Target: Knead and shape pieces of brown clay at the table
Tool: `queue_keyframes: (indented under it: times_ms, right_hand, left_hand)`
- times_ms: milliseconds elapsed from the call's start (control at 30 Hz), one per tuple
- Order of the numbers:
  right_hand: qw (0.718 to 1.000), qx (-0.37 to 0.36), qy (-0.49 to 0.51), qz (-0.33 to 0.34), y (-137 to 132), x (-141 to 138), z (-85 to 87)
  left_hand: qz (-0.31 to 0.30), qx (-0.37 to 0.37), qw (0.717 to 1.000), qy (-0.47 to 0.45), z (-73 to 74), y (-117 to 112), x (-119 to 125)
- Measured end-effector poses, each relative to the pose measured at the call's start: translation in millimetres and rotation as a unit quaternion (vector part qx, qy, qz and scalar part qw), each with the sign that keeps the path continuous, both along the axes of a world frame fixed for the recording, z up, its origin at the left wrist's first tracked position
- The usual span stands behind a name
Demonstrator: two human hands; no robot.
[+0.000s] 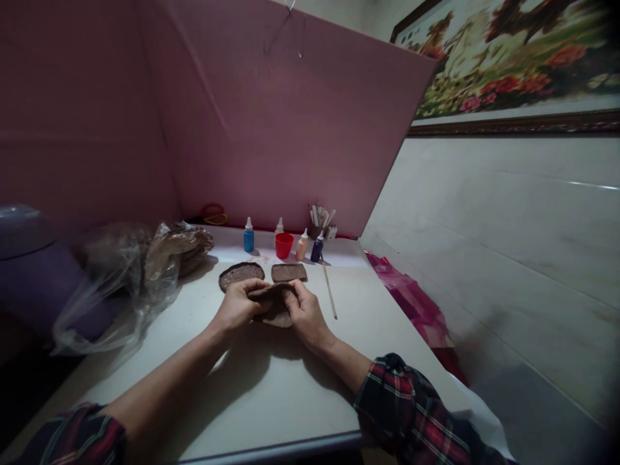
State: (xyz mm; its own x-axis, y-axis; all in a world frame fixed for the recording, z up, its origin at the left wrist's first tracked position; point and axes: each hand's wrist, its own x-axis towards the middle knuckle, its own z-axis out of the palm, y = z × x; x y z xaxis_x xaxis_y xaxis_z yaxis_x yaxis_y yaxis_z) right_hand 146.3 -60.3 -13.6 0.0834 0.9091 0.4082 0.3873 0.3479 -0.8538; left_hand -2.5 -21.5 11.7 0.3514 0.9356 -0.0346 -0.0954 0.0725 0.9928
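Note:
Between my two hands is a brown clay piece (277, 314), thin-walled and shaped like a shallow dish, held just above the table. My left hand (241, 303) grips its left edge, with the thumb over the inner side. On the right edge, my right hand (306, 313) pinches the wall between thumb and fingers. Just beyond my left hand lies an oval brown clay tray (241, 274) with small light dots on it. A rectangular brown clay tray (289, 272) rests behind the held piece. The undersides of my fingers are partly hidden.
Along the back stand a blue bottle (248, 237), a red cup (283, 245), a peach bottle (301, 247), a dark bottle (317, 248) and a holder of pens (320, 223). A thin stick (329, 290) lies at right. Clay in a plastic bag (181, 248) sits left, near scissors (213, 214).

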Motion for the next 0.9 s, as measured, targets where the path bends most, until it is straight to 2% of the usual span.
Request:
queue_keyframes:
  times_ms: [300, 467, 633, 833, 900]
  right_hand:
    - [0.999, -0.011, 0.048, 0.014, 9, 7, 2.9]
    - [0.997, -0.033, 0.060, 0.046, 7, 3, 0.5]
    - [0.996, -0.045, 0.058, 0.048, 5, -1, -0.4]
    - [0.997, -0.035, 0.060, 0.037, 8, 4, 2.4]
    - [0.997, -0.046, 0.057, 0.034, 8, 5, 2.6]
  left_hand:
    - [-0.058, -0.031, 0.998, -0.007, 3.7, 9, -4]
    - [-0.031, -0.030, 0.999, 0.027, 2.3, 10, -4]
    - [-0.025, -0.009, 0.999, 0.045, 0.4, 10, -3]
    - [-0.093, -0.020, 0.995, 0.009, 3.8, 12, -5]
    - [-0.092, -0.032, 0.995, 0.014, 3.8, 12, -5]
